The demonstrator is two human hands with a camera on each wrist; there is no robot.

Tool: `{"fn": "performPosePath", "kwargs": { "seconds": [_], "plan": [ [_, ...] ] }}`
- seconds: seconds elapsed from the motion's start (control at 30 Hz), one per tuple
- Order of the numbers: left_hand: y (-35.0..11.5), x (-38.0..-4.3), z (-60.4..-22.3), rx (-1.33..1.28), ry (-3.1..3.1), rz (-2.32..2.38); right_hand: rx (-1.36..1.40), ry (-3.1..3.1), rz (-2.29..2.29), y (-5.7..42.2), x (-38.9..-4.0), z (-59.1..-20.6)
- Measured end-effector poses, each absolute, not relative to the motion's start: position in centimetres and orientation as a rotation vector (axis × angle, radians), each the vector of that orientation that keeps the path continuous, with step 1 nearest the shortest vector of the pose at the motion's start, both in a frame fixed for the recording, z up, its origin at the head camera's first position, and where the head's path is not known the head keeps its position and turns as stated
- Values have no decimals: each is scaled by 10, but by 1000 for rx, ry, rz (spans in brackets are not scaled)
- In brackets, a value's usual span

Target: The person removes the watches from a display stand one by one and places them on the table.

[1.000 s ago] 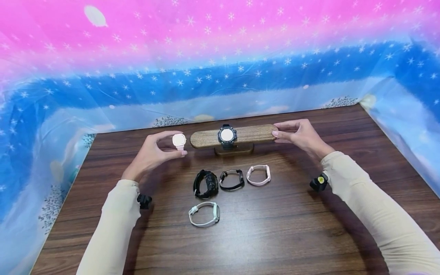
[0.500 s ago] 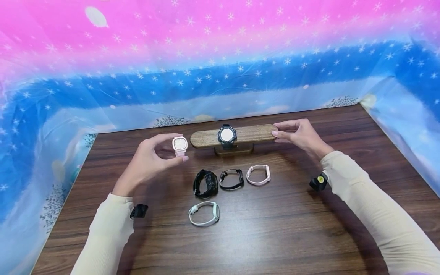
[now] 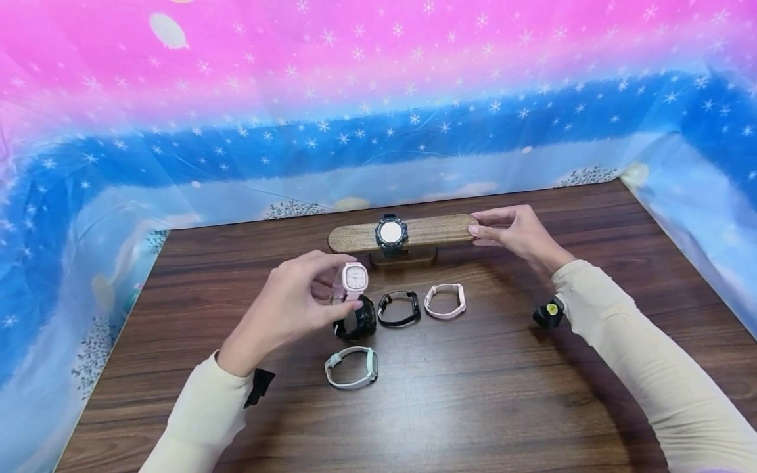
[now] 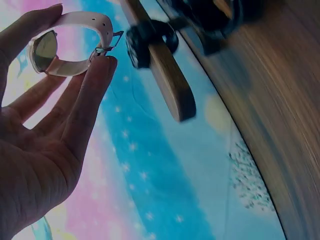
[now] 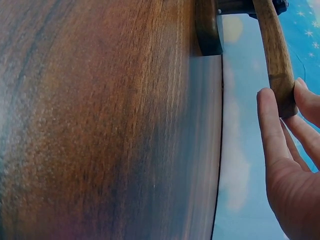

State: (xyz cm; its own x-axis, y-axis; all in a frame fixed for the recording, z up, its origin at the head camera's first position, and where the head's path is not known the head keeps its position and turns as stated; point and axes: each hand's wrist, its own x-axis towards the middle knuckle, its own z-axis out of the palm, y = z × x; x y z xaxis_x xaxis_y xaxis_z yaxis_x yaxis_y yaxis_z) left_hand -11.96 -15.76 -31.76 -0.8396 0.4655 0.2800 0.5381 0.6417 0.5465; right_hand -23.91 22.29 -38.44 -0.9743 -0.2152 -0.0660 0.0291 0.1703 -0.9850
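Note:
My left hand (image 3: 296, 305) pinches a pale pink square-faced watch (image 3: 355, 278) between thumb and fingers. The watch is raised over the table and overlaps a chunky black watch (image 3: 361, 325) in the head view. In the left wrist view its buckled strap (image 4: 82, 19) forms a loop with the case on the left. My right hand (image 3: 517, 233) grips the right end of a wooden watch stand (image 3: 437, 228), thumb on one side and fingers on the other, as the right wrist view shows. A round black watch (image 3: 390, 231) is strapped around the stand's bar.
On the dark wood table (image 3: 473, 394) in front of the stand lie a slim black band (image 3: 408, 320), a light pink band (image 3: 446, 314) and a mint-white watch (image 3: 371, 368). A snowflake-print cloth (image 3: 355, 131) hangs behind the table and along its sides.
My left hand has brought the pink watch from beside the stand's left end toward me and rightward, in front of the stand. The right hand keeps its grip and the stand stays put.

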Motion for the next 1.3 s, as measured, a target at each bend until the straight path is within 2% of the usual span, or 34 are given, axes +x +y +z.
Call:
{"fn": "performPosePath", "kwargs": {
  "seconds": [0.6,1.3],
  "plan": [
    [-105,-103,-339,-1116,-2755,-656,-200,2234,-1877,223,-238,-381],
    [-66,-96,-362,-1181,-2896,-145,-180,2236,-1890,223,-238,-382]
  ]
}}
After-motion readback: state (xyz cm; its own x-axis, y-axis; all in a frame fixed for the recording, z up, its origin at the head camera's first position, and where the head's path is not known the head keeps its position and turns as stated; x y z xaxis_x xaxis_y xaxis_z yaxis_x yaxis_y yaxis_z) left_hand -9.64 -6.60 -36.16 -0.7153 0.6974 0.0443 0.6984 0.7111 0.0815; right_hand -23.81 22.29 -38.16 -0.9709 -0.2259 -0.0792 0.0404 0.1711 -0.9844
